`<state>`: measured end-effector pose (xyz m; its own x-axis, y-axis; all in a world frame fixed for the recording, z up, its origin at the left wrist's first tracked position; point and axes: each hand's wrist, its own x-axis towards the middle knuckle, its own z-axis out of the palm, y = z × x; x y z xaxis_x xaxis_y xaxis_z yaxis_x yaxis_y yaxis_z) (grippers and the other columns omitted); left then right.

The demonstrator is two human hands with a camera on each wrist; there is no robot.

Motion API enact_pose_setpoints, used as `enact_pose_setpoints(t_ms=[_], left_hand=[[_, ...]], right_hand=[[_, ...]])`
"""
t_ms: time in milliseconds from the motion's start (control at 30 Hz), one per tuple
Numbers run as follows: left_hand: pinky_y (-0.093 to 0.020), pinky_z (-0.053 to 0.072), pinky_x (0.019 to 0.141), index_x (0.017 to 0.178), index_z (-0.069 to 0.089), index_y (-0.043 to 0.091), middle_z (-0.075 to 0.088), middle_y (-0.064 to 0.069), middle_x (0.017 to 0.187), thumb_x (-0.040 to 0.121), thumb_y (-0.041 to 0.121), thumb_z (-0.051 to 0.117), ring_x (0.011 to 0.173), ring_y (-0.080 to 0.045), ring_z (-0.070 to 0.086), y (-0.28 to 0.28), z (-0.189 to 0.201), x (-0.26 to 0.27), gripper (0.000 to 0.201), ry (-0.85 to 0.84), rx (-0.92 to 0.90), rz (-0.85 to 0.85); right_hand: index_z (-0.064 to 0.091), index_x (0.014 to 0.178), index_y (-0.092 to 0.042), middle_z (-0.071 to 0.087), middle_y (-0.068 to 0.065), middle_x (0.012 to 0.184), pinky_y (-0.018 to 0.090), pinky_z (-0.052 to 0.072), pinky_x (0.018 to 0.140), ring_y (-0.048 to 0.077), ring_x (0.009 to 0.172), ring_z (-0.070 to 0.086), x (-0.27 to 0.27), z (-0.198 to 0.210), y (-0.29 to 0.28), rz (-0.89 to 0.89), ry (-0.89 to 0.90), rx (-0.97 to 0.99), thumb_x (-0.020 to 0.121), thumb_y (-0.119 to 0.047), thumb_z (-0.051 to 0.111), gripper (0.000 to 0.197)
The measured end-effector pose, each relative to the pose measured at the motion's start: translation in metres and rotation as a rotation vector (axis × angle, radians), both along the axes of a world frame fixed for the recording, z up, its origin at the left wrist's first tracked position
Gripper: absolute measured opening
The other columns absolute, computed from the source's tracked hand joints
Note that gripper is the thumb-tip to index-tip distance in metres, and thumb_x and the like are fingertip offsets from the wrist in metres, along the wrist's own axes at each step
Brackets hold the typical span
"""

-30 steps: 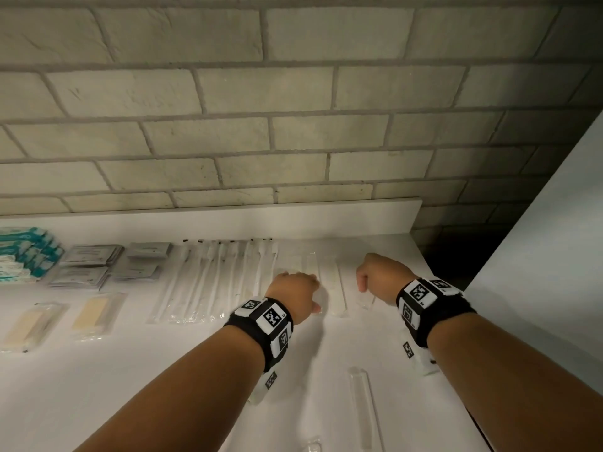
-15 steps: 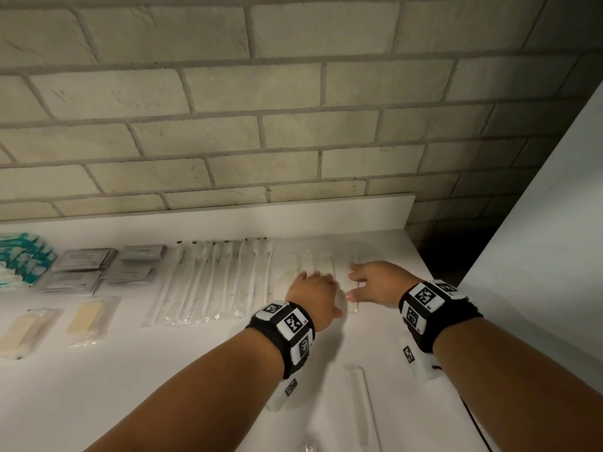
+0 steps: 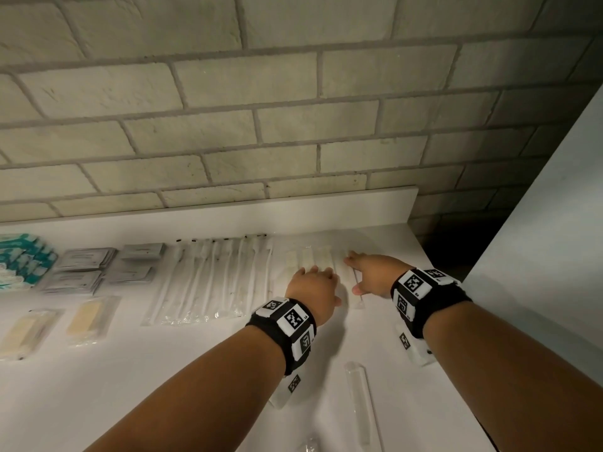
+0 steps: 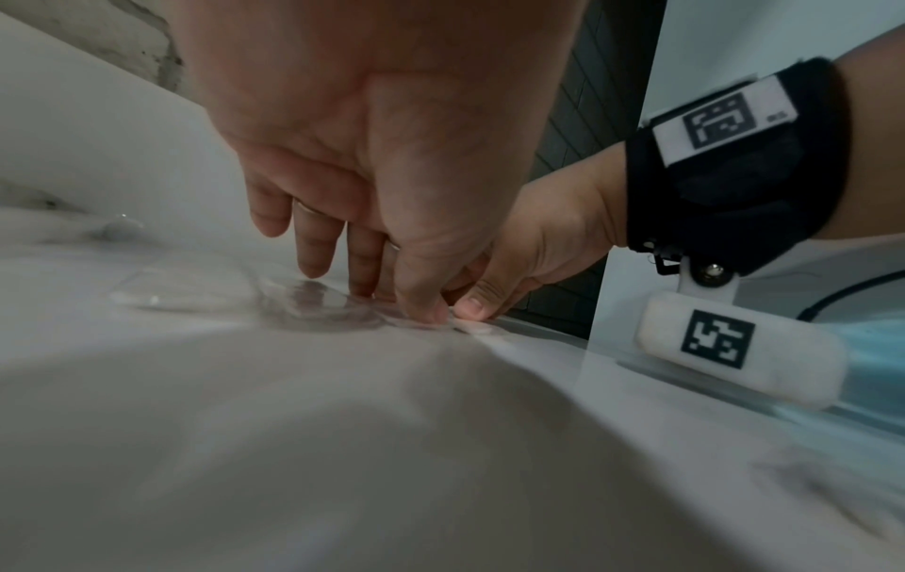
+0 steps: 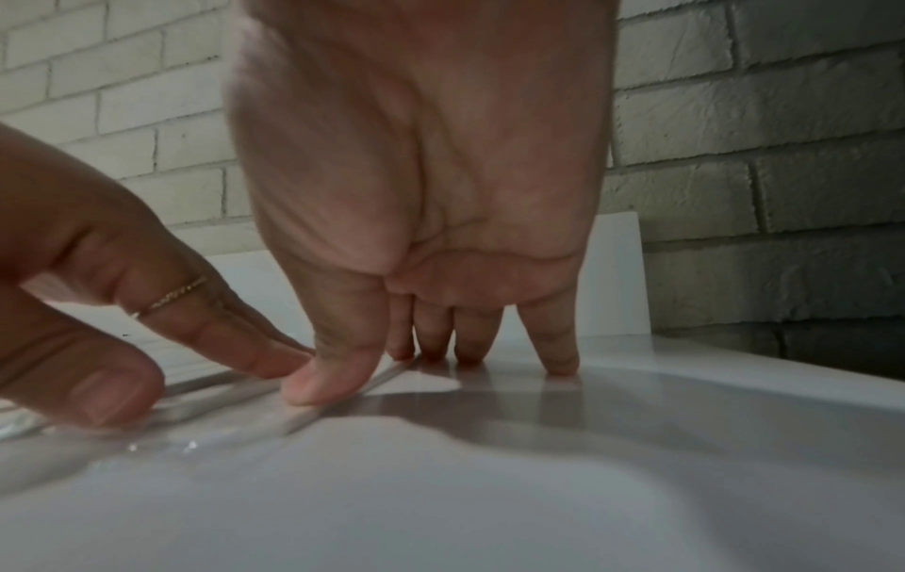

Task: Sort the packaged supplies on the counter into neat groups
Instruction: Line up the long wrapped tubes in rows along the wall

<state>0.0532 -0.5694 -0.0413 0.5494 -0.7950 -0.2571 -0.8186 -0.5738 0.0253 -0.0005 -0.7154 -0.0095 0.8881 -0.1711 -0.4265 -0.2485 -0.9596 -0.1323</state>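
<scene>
Both hands lie on a row of clear slim packets [image 3: 321, 260] at the back right of the white counter [image 3: 98, 386]. My left hand [image 3: 315, 285] rests flat, fingers straight, on the left packets. My right hand [image 3: 365, 272] presses straight fingers on the rightmost packet [image 3: 354, 290]; its thumb [image 5: 325, 381] touches the packet's near end. In the left wrist view the left fingertips [image 4: 313, 267] press crinkled clear wrap [image 4: 313, 305]. Neither hand grips anything.
Long white swab packets [image 3: 208, 282] lie in a row left of the hands, then grey sachets [image 3: 107, 267], teal packs [image 3: 23, 261] and two beige-filled packets [image 3: 88, 318]. A clear tube [image 3: 360, 406] lies near the front. A white panel [image 3: 538, 239] stands on the right.
Both hands went from curled fists to flat, straight fingers and reached forward onto the clear packets. The rightmost packet now lies closer to the row.
</scene>
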Motion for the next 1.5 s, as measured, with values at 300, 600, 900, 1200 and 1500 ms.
enact_pose_setpoints(t_ms=[300, 600, 900, 1200, 1500], left_hand=[[-0.042, 0.016, 0.117, 0.145, 0.035, 0.015, 0.039, 0.001, 0.146, 0.100, 0.034, 0.040, 0.141, -0.025, 0.027, -0.003, 0.001, 0.001, 0.049, -0.005, 0.033, 0.034], [-0.044, 0.018, 0.116, 0.152, 0.023, 0.021, 0.018, -0.007, 0.159, 0.099, 0.038, 0.043, 0.144, -0.028, 0.024, 0.017, 0.011, -0.009, 0.059, 0.037, -0.126, 0.037], [-0.029, 0.041, 0.071, 0.098, 0.058, 0.017, 0.057, 0.001, 0.099, 0.092, 0.053, 0.048, 0.085, -0.019, 0.055, 0.112, 0.048, -0.070, 0.038, 0.111, 0.040, 0.059], [-0.030, 0.043, 0.068, 0.088, 0.060, 0.015, 0.055, 0.003, 0.073, 0.087, 0.056, 0.054, 0.078, -0.020, 0.057, 0.129, 0.050, -0.167, 0.041, 0.172, 0.259, -0.013], [-0.027, 0.041, 0.069, 0.117, 0.058, 0.005, 0.063, -0.013, 0.112, 0.088, 0.017, 0.057, 0.101, -0.030, 0.060, 0.137, 0.038, -0.174, 0.031, 0.357, 0.025, 0.066]], right_hand=[[0.013, 0.154, -0.015, 0.001, 0.003, 0.163, 0.038, 0.022, 0.117, 0.021, 0.148, 0.013, 0.001, -0.002, 0.002, 0.007, 0.007, 0.005, 0.097, -0.021, 0.053, 0.070], [0.008, 0.154, -0.021, 0.033, 0.010, 0.154, 0.042, 0.035, 0.111, 0.029, 0.136, 0.040, -0.011, 0.000, -0.012, -0.292, -0.109, 0.300, 0.088, -0.037, 0.066, 0.090], [0.045, 0.141, -0.025, 0.042, -0.005, 0.148, 0.036, 0.035, 0.111, 0.016, 0.133, 0.043, -0.109, 0.014, 0.044, -0.167, 0.038, 0.153, 0.076, -0.059, 0.066, 0.077], [0.046, 0.129, -0.013, 0.043, 0.007, 0.128, 0.035, 0.048, 0.086, 0.027, 0.111, 0.052, -0.156, 0.007, 0.130, -0.217, 0.061, -0.056, 0.073, -0.050, 0.073, 0.072], [0.057, 0.085, -0.008, 0.065, 0.010, 0.090, 0.027, 0.047, 0.060, 0.025, 0.080, 0.064, -0.158, -0.011, 0.129, -0.362, 0.150, 0.094, 0.073, -0.019, 0.071, 0.021]])
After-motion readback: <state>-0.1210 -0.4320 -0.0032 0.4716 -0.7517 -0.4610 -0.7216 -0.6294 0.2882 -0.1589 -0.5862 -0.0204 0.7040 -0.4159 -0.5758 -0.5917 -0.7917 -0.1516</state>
